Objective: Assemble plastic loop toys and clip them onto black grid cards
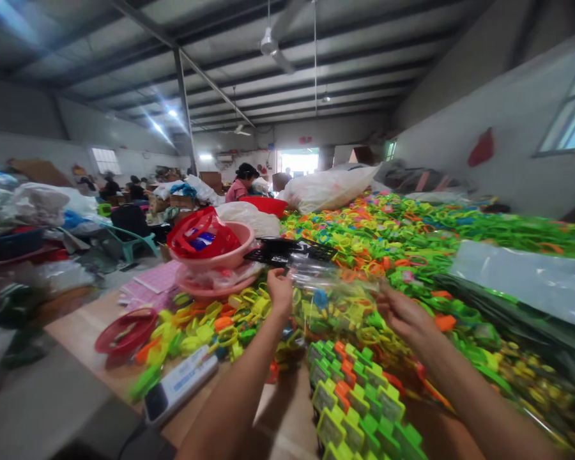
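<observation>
Between my two hands stretches a clear plastic bag [328,284], see-through, with colourful plastic pieces showing behind it. My left hand [280,291] pinches its left edge. The fingers of my right hand [402,312] are closed at its right end, somewhat blurred. Below the bag, near me, stand tight rows of green, yellow and orange toy watches [359,406], with square faces. A loose heap of similar toy watches [354,313] lies behind and around them. Just past my left hand is a black openwork tray [292,251].
Pink basins [246,246] with a red basket [204,233] stand at left. Nearer are a red dish [126,332] and a white device with a dark screen [182,383]. A silvery sheet [527,281] lies right. A person in pink [239,185] sits beyond.
</observation>
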Demonstrator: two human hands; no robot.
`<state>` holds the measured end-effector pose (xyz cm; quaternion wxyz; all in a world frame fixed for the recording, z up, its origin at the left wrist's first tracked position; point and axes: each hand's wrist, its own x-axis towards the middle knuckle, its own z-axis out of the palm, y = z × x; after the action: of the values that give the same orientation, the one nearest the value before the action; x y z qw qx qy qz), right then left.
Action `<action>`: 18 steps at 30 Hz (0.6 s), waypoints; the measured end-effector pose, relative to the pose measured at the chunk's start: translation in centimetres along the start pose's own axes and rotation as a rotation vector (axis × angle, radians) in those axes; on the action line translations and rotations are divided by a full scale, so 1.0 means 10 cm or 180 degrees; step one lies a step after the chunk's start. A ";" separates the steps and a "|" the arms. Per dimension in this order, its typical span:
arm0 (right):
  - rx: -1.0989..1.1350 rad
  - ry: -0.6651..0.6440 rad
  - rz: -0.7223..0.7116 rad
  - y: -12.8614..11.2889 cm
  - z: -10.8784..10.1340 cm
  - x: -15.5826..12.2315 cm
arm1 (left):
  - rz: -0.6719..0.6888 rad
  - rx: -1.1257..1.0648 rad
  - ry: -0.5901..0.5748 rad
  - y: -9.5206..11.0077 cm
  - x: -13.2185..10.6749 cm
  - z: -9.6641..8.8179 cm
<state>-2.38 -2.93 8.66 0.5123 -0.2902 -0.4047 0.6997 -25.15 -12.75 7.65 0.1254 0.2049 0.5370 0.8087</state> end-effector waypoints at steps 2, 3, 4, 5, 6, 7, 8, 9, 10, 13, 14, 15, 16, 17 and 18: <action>0.0417 -0.0045 -0.0226 -0.17 0.11 0.04 | -0.0342 -0.0321 -0.0282 0.08 0.07 0.11; 0.0570 -0.0106 -0.0424 -0.24 0.14 0.05 | -0.0462 -0.0479 -0.0442 0.13 0.07 0.14; 0.0690 -0.0194 -0.0654 -0.29 0.15 0.05 | -0.0552 -0.0622 -0.0595 0.16 0.04 0.15; 0.0707 -0.0285 -0.0897 -0.30 0.12 0.03 | -0.0615 -0.0746 -0.0735 0.18 0.00 0.13; 0.0588 -0.0347 -0.1110 -0.28 0.07 0.00 | -0.0653 -0.0847 -0.0856 0.18 -0.06 0.09; 0.0310 -0.0375 -0.1239 -0.23 0.00 -0.05 | -0.0674 -0.0924 -0.0956 0.16 -0.14 0.03; -0.0061 -0.0361 -0.1274 -0.14 -0.09 -0.11 | -0.0685 -0.0971 -0.1044 0.12 -0.22 -0.05; -0.0458 -0.0302 -0.1235 -0.04 -0.19 -0.20 | -0.0685 -0.0988 -0.1118 0.06 -0.32 -0.14; -0.0896 -0.0262 -0.1107 0.09 -0.30 -0.29 | -0.0675 -0.0968 -0.1178 -0.02 -0.42 -0.23; -0.1718 -0.0081 -0.0803 0.49 -0.58 -0.60 | -0.0626 -0.0724 -0.1277 -0.32 -0.72 -0.49; -0.1828 -0.0090 -0.0734 0.61 -0.65 -0.70 | -0.0616 -0.0649 -0.1291 -0.41 -0.81 -0.56; -0.1900 -0.0120 -0.0710 0.71 -0.71 -0.78 | -0.0602 -0.0566 -0.1310 -0.50 -0.90 -0.63; -0.1969 -0.0155 -0.0708 0.79 -0.76 -0.85 | -0.0575 -0.0442 -0.1354 -0.57 -0.97 -0.68; -0.2060 -0.0191 -0.0710 0.84 -0.78 -0.89 | -0.0516 -0.0258 -0.1404 -0.63 -1.03 -0.71; -0.2164 -0.0219 -0.0703 0.87 -0.79 -0.91 | -0.0395 -0.0004 -0.1465 -0.65 -1.05 -0.72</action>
<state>2.75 -10.75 -2.88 0.4451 -0.3749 -0.6603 0.4747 -19.29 -20.51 -2.84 0.2941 0.3503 0.5053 0.7317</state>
